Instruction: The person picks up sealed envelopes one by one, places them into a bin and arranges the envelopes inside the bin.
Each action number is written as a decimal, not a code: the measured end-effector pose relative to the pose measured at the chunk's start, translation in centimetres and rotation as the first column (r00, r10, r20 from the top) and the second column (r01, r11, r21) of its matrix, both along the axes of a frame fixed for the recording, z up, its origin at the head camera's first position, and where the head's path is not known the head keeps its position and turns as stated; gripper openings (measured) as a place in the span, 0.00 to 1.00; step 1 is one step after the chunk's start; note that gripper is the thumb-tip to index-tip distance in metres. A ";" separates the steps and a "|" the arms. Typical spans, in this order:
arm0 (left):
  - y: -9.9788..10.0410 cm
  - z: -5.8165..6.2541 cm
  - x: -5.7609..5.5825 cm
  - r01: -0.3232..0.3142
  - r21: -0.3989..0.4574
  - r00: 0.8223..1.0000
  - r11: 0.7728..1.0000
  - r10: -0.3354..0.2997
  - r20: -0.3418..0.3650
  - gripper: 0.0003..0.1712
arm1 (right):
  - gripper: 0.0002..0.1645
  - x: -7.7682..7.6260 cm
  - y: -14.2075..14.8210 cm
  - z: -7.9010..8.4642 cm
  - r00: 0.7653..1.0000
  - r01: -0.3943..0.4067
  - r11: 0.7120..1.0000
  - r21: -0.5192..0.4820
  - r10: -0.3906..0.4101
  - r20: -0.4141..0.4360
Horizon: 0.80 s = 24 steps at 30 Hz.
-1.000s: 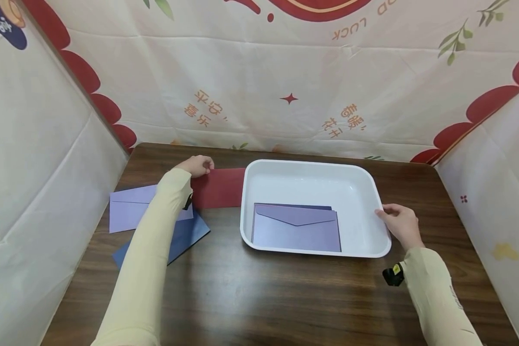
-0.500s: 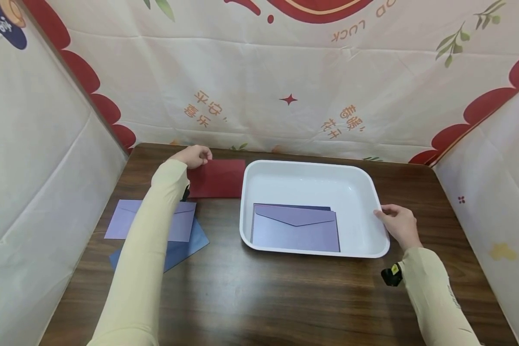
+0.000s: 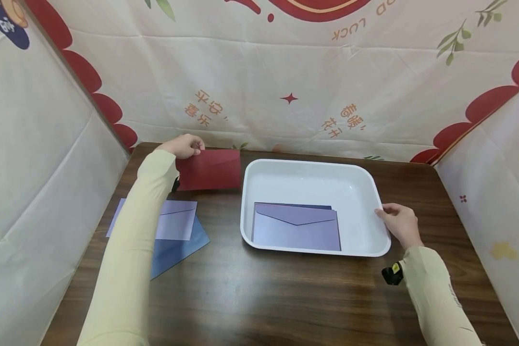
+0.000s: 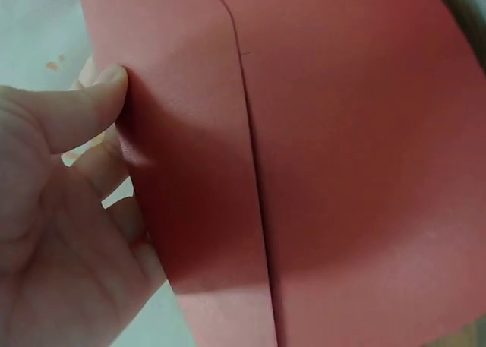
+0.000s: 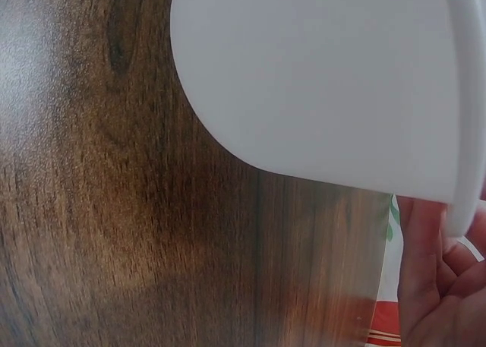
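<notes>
My left hand (image 3: 183, 146) pinches a red envelope (image 3: 212, 169) by its far edge near the back of the table. In the left wrist view the thumb presses on that edge of the red envelope (image 4: 334, 149), beside the flap, with fingers behind it. My right hand (image 3: 399, 222) grips the right rim of a white tray (image 3: 315, 185); in the right wrist view the fingers (image 5: 425, 263) curl at the rim. Inside the tray, at its near left, lies a stack with a lavender envelope (image 3: 296, 235) on top and a dark blue edge (image 3: 324, 207) showing beneath.
On the left of the wooden table (image 3: 242, 298) a lavender envelope (image 3: 177, 221) overlaps a blue envelope (image 3: 177, 252), both partly hidden by my left sleeve (image 3: 129, 240). Printed cloth (image 3: 259, 72) walls in the back and both sides.
My left hand has drawn the red envelope back and left, away from the tray, lifting it off the table. The lavender envelope on the left has shifted slightly. My right hand stays put.
</notes>
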<state>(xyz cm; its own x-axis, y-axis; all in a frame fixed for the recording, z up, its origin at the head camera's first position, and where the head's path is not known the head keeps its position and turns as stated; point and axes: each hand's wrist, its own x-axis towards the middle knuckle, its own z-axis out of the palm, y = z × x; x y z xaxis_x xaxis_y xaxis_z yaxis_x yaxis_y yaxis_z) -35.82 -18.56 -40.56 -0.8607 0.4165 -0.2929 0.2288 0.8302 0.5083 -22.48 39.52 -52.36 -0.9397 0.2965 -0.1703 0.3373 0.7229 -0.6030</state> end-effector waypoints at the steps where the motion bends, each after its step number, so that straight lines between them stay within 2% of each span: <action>1: 0.1 0.4 0.2 0.003 -0.002 1.000 1.000 -0.003 0.000 0.09 | 0.40 -0.6 1.1 -1.4 1.000 0.004 1.000 0.013 -0.004 -0.013; 4: 0.0 1.0 0.4 0.011 -0.011 1.000 1.000 -0.011 0.000 0.09 | 0.45 -2.2 4.3 -5.8 0.998 0.009 0.999 0.052 -0.006 -0.057; 5: 0.0 1.1 0.4 0.009 -0.017 1.000 1.000 -0.009 0.003 0.09 | 0.45 -2.2 4.3 -5.8 0.999 0.012 0.999 0.049 -0.010 -0.051; 8: 0.0 1.5 0.4 0.033 -0.013 0.999 0.999 -0.033 0.008 0.09 | 0.44 -2.1 4.0 -5.4 0.999 0.016 0.999 0.046 -0.014 -0.037; 17: 0.6 3.4 0.6 0.090 -0.004 0.995 0.996 -0.090 0.034 0.09 | 0.41 -0.9 1.3 -1.0 0.999 0.040 0.996 -0.078 -0.038 0.023; 24: 1.4 5.1 1.3 0.146 -0.049 0.989 0.988 -0.144 0.041 0.10 | 0.39 -0.7 1.3 -1.0 0.999 0.050 0.996 -0.077 -0.049 0.019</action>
<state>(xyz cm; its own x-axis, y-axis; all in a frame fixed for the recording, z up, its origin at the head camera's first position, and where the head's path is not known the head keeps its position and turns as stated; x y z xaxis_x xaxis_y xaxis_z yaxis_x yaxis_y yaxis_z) -34.52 -17.14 -35.43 -0.7803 0.5199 -0.3477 0.3308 0.8149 0.4760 -23.21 40.79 -53.39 -0.9211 0.3277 -0.2102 0.3820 0.6568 -0.6502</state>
